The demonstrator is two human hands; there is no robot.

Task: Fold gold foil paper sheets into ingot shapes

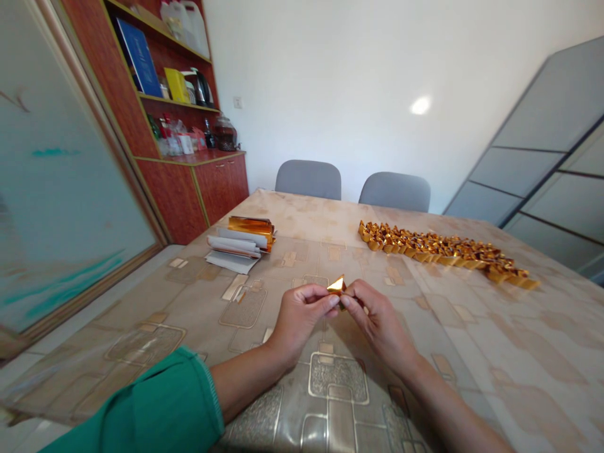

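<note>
Two bare hands, one small folded piece of shiny gold foil (pixel 336 286) between them, held just above the patterned tablecloth (pixel 330 415), midway across its near part. Left hand (pixel 302 318): thumb and forefinger pinched narrow on the piece's left side. Right hand (pixel 380 318): same close pinch at the right side, thumb tips almost meeting. Remaining fingers curled; whether any of them support the piece underneath, I cannot tell.

Handling, my judgement: very light, next to no weight. Looks like thin metallic paper, stiff enough to keep a crease, soft enough to crush under a hard squeeze. The bright face is probably slick, so dry fingertips would serve best. Best hold: the folded edges and corners, where layers double up; the raised point looks weakest, likely to dent or tear if pressed.

Beyond the left hand, well apart: a stack of gold sheets (pixel 250 225), with grey-white sheets (pixel 233 245) fanned in front. Loose sheets would likely slide, so lift by an edge. Far right: a long cluster of folded gold pieces (pixel 434 244), packed close together; I would take those singly by their sides.
</note>
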